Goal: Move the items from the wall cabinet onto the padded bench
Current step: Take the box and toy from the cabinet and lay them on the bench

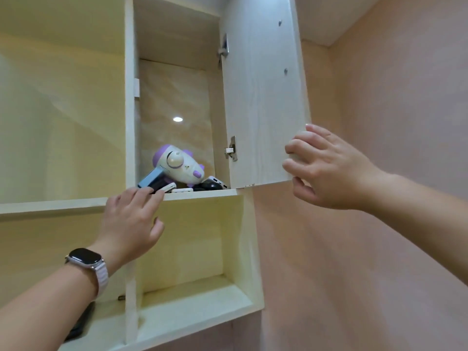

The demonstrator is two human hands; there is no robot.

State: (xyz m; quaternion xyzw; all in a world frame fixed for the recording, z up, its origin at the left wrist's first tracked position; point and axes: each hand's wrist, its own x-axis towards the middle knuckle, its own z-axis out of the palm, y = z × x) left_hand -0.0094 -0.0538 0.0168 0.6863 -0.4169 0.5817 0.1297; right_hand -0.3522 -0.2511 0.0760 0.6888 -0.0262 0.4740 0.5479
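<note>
The right hand [334, 171] grips the cabinet door [260, 97] edge; the left hand [131, 219], fingers straight, touches a white gadget [169, 187].

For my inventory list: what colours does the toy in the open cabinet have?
The toy is white with purple parts; the head view shows it.

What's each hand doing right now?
Left hand: open, fingertips reaching the blue device.
Right hand: gripping the edge of the cabinet door.

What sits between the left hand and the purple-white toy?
Head view: a tilted blue gadget, between the toy and the fingertips of the left hand.
</note>
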